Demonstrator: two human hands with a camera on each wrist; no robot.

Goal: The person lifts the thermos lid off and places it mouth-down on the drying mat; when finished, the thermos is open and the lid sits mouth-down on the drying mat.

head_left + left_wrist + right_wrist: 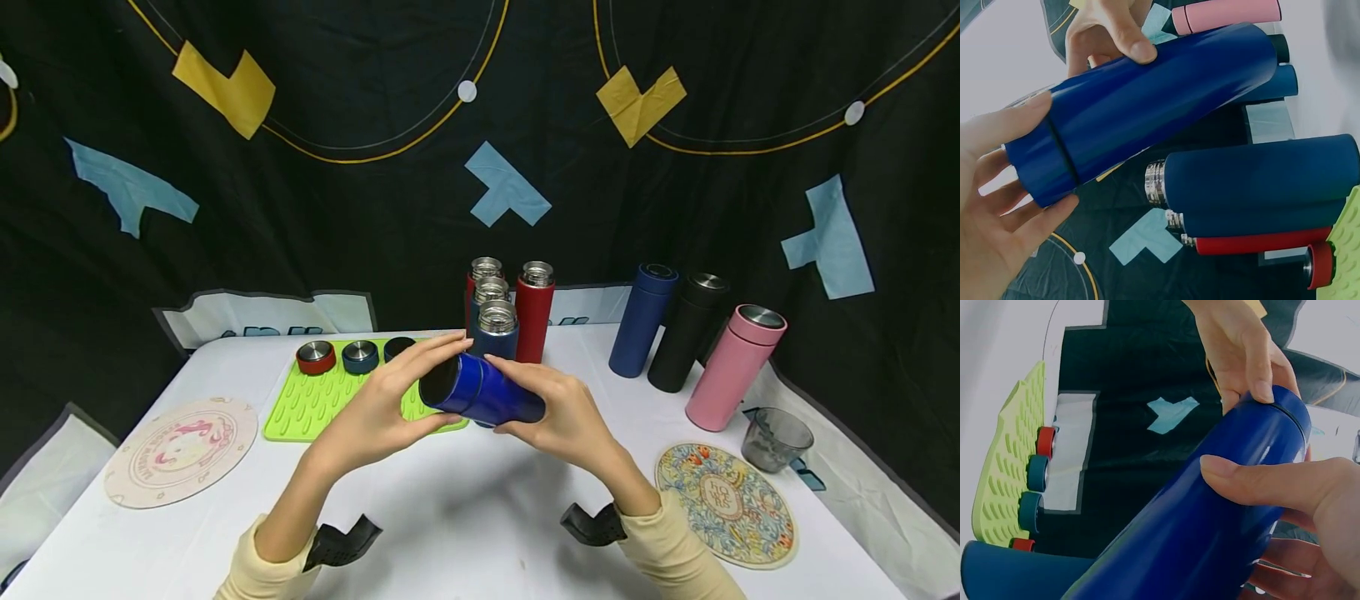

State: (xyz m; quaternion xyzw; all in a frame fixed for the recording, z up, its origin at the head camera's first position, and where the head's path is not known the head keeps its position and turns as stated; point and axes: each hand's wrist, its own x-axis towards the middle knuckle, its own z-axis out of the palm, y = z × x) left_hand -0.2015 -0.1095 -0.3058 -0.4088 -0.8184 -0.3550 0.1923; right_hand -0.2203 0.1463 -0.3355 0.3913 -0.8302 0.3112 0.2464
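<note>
A glossy blue thermos [504,393] is held tilted above the middle of the white table, its capped end toward the left. My left hand [381,408] grips the cap end, thumb on one side and fingers on the other. My right hand [564,407] holds the thermos around its body. In the left wrist view a dark seam separates the cap [1038,156] from the body. Behind the hands stand several uncapped bottles, including a blue bottle [497,337] and a red bottle [534,312], with bare metal necks.
A green mat [303,412] bears a red cap [316,358], a blue cap [360,357] and more caps. Rightward stand a blue thermos [641,325], a black thermos [684,333], a pink thermos [733,371] and a glass cup [776,440]. Round mats [183,452] lie at both sides.
</note>
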